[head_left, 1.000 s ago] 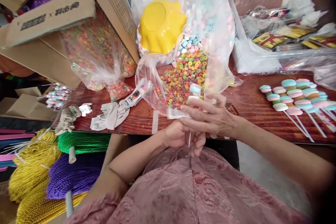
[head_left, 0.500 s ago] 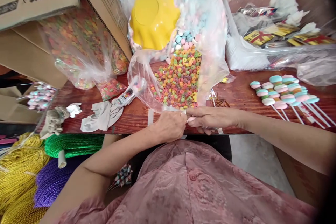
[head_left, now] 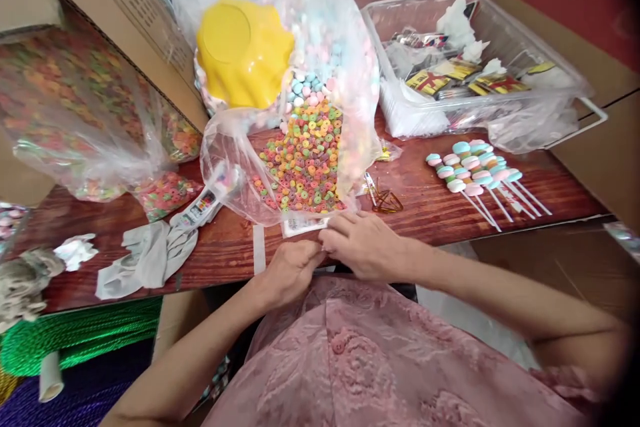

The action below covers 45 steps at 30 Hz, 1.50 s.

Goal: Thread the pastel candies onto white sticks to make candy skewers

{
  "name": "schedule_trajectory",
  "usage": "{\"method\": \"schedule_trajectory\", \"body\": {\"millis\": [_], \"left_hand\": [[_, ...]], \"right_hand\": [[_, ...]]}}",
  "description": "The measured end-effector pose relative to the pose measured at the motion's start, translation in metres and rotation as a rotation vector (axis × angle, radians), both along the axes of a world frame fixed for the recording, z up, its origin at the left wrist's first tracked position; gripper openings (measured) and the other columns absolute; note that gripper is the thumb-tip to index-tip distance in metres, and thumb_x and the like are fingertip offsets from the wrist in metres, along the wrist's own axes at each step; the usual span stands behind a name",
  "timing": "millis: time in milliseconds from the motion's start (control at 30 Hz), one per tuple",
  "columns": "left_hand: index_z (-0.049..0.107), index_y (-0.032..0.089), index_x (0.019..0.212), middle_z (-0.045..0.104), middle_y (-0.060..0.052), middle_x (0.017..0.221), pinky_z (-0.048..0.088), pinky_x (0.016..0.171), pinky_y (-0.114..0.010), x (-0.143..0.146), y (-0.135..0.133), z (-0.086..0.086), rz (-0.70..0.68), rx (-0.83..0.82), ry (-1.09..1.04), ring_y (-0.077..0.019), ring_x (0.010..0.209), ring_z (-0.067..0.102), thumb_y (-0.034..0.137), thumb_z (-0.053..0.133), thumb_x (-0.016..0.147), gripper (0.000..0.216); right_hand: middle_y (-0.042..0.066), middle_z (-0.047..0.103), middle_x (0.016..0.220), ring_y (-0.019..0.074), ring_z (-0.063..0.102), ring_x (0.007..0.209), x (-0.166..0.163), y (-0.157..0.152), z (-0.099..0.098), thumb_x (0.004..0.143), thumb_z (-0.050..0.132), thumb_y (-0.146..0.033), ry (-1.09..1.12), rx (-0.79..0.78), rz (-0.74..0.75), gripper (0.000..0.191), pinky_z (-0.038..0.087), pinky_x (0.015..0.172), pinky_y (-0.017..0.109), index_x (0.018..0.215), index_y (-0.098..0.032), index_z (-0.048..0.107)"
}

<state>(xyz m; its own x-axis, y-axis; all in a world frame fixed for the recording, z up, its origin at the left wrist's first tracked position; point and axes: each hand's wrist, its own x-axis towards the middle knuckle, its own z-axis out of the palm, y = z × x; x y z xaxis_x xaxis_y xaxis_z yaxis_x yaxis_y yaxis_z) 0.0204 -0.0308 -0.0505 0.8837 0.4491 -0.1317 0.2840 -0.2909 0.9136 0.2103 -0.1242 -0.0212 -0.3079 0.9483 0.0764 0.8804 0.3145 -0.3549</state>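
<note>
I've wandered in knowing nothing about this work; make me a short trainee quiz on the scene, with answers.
1. True or false: the yellow scalloped bowl lies upside down.

2. Which lies on the tabletop, to the right of both hands?
(a) green cord
(b) marshmallow skewers
(c) purple cord

3. Fill the gap: the left hand and right hand are close together, in front of many small, colourful, ____-shaped pieces.

Key: 1. True; its base faces up. 2. (b). 3. Ring.
</note>
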Motion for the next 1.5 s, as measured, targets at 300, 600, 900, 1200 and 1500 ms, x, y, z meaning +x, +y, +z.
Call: {"method": "schedule_trajectory", "body": {"millis": [300,600,900,1200,1500], "left_hand": [[0.048,0.018,0.065,0.041,0.004,0.052,0.026,0.045,-0.021,0.005,-0.016,-0.016,-0.169,-0.386,0.115,-0.0081,0.045,0.032,0.045,0.051,0.090,0.037],[0.066,0.014,0.092,0.066,-0.007,0.075,0.044,0.064,-0.027,0.024,-0.023,-0.017,-0.110,0.690,-0.094,-0.0157,0.067,0.058,0.018,0.038,0.098,0.028],[0.058,0.017,0.082,0.047,0.007,0.055,0.027,0.046,-0.020,0.008,-0.011,-0.014,0.288,-0.434,-0.042,-0.0063,0.044,0.034,0.046,0.064,0.085,0.030],[0.058,0.016,0.088,0.056,0.005,0.066,0.037,0.051,-0.018,0.021,-0.028,-0.013,0.314,-0.802,-0.205,-0.0047,0.051,0.047,0.047,0.074,0.080,0.036],[0.054,0.017,0.086,0.055,0.007,0.064,0.018,0.040,-0.016,0.004,-0.019,-0.011,0.383,-0.833,-0.269,0.0003,0.039,0.027,0.048,0.074,0.079,0.037]], "right_hand": [[0.002,0.068,0.081,0.0166,0.055,0.073,0.004,-0.031,-0.022,0.100,0.041,-0.021,-0.129,0.079,0.102,0.022,0.032,0.084,0.042,0.089,-0.018,0.060],[0.008,0.071,0.091,0.0213,0.060,0.081,0.016,-0.031,-0.012,0.095,0.049,-0.025,0.130,-0.053,-0.205,0.028,0.036,0.072,0.032,0.120,-0.015,0.056],[0.006,0.070,0.080,0.0206,0.062,0.079,0.111,-0.057,-0.058,0.090,0.057,-0.021,0.167,0.495,-0.745,0.018,0.046,0.076,0.033,0.076,-0.020,0.069],[0.011,0.070,0.098,0.0249,0.052,0.096,0.078,0.002,-0.044,0.092,0.055,-0.029,-0.194,0.102,-0.649,0.023,0.032,0.078,0.037,0.087,-0.018,0.074],[0.013,0.068,0.091,0.0244,0.052,0.090,0.085,0.011,-0.058,0.089,0.049,-0.018,-0.196,0.092,-0.673,0.021,0.031,0.074,0.036,0.078,-0.015,0.066]]}}
